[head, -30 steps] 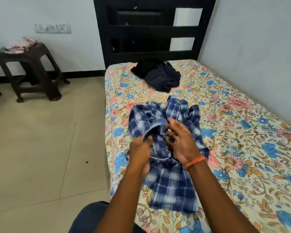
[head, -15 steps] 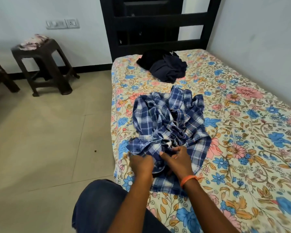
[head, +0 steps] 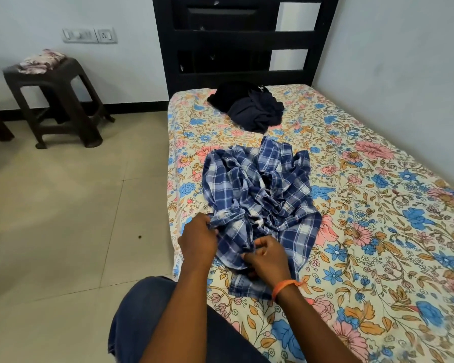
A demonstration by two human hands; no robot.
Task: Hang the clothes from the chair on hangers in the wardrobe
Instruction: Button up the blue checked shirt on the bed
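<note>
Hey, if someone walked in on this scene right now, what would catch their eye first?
Probably the crumpled blue plaid shirt lying on the floral bedsheet, with the left hand and right hand both gripping its near edge. Beyond it, a heap of dark clothes sits near the black headboard. A brown stool with folded cloth on top stands by the left wall.

Plaid shirt [head: 257,195] now lower, bedward

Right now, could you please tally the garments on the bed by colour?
Blue-and-white checked: 1, the checked shirt, held by the left hand and right hand.
Black: 1, the black garment.
Dark navy: 1, the navy garment.
Total: 3.
</note>
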